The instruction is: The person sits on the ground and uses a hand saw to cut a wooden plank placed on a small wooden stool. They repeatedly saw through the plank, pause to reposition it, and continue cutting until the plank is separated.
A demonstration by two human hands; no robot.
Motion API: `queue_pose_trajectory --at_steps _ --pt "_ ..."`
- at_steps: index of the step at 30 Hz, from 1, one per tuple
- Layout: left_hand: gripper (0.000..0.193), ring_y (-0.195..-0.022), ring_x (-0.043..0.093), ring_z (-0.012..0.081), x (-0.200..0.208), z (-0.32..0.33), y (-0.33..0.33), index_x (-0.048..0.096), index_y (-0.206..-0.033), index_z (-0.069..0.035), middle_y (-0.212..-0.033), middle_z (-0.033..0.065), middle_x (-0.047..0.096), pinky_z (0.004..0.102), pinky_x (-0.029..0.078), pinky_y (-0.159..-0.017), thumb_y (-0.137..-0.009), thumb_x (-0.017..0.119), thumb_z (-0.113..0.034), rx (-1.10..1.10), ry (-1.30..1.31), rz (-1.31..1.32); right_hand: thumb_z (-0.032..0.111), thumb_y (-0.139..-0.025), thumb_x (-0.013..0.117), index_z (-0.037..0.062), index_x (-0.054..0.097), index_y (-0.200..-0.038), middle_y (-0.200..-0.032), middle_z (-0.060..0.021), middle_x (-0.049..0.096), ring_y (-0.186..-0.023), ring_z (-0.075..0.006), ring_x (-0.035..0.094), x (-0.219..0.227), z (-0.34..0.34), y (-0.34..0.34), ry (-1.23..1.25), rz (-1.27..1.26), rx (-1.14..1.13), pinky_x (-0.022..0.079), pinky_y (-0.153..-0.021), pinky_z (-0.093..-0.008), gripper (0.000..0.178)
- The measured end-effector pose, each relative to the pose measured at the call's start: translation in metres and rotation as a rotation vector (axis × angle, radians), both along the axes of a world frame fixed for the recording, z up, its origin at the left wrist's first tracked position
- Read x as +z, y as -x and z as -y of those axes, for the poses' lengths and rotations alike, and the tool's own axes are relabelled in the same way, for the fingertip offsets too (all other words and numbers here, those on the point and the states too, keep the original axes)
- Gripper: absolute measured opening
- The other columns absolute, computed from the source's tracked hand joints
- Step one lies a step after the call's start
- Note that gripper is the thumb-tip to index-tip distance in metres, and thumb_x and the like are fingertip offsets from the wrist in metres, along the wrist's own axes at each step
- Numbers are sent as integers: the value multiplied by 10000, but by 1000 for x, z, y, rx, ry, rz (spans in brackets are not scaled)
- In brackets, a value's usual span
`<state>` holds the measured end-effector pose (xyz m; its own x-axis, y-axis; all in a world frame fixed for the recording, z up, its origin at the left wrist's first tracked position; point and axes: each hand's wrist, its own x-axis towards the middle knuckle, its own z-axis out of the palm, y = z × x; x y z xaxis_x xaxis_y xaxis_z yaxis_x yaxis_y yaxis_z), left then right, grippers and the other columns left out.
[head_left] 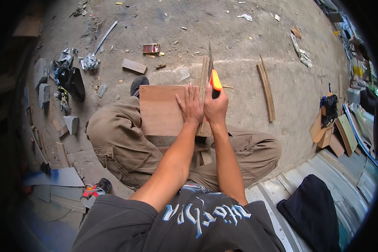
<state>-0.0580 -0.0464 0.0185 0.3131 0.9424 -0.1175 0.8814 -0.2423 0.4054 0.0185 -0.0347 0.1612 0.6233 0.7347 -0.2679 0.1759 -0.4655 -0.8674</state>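
My left hand (192,105) lies flat, fingers stretched out, on the right part of a reddish-brown wooden board (161,111) over my crossed legs. My right hand (215,107) is wrapped round the orange, yellow and black handle of a handsaw (215,80). Its narrow blade points away from me. Just left of the blade, thin wooden strips (204,71) stick out beyond the board's far edge, close to my left fingertips. Whether the saw teeth touch the wood cannot be made out.
Narrow wooden strips (266,92) lie on the concrete floor to the right. Ahead are a wood offcut (134,66) and a small red box (151,48). Concrete pieces (71,124) and a spray can (101,187) sit at left. Dark cloth (313,212) covers metal sheets at lower right.
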Motion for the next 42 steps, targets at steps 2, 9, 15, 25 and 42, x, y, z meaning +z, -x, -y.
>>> queue_pose_trajectory --at_steps 2,9,15,25,42 --pt "586 -1519 121 240 0 -1 -1 314 -1536 -134 -1633 85 196 612 -67 -1173 -980 379 -308 1 0 -14 178 -959 611 -59 624 -1057 -870 -201 685 -834 -219 667 -3 -4 2 37 0 4 509 -730 -362 257" --pt "582 -1520 116 236 4 -7 2 316 -1536 -140 -1634 81 193 613 -66 -1173 -982 384 -307 47 66 45 171 -948 621 -65 616 -1016 -888 -224 679 -830 -250 675 48 56 33 -204 8 -34 507 -726 -371 246" --pt "585 -1518 126 235 0 -3 0 333 -1528 -138 -1628 81 210 614 -57 -1174 -972 398 -309 22 -3 15 183 -936 628 -67 617 -991 -835 -225 668 -765 -306 674 17 -9 6 -13 -3 -34 501 -674 -391 256" --pt "588 -1517 132 240 -3 -5 2 341 -1525 -143 -1628 89 210 631 -54 -1165 -966 401 -319 33 -7 46 132 -946 603 -66 619 -1005 -752 -193 660 -672 -213 630 30 40 23 -203 -20 -11 492 -624 -364 207" --pt "584 -1516 127 254 -3 -3 -2 352 -1520 -148 -1626 95 209 632 -46 -1167 -961 414 -309 19 -15 8 182 -945 615 -56 606 -907 -767 -176 658 -654 -203 596 26 -11 2 -45 -5 -54 478 -623 -371 241"
